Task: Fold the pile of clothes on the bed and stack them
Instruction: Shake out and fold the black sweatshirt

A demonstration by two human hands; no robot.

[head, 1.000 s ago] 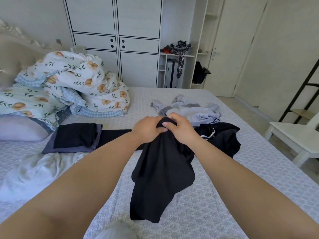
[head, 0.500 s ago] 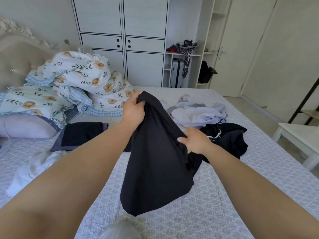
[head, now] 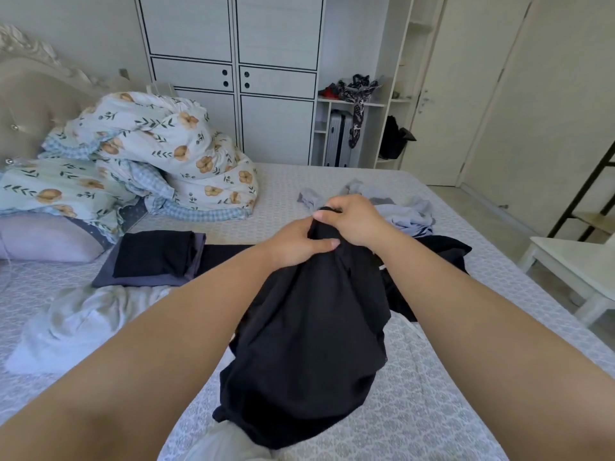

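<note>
Centrally, left hand [head: 296, 242] and right hand [head: 354, 221], fingers curled tight, gripping black garment [head: 309, 344] hanging below fingers over bed [head: 432, 410].

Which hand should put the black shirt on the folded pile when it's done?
Probably the left hand. Both hands grip the black garment at its top, but the folded stack lies on the person's left side, while the right hand is farther away.
</note>
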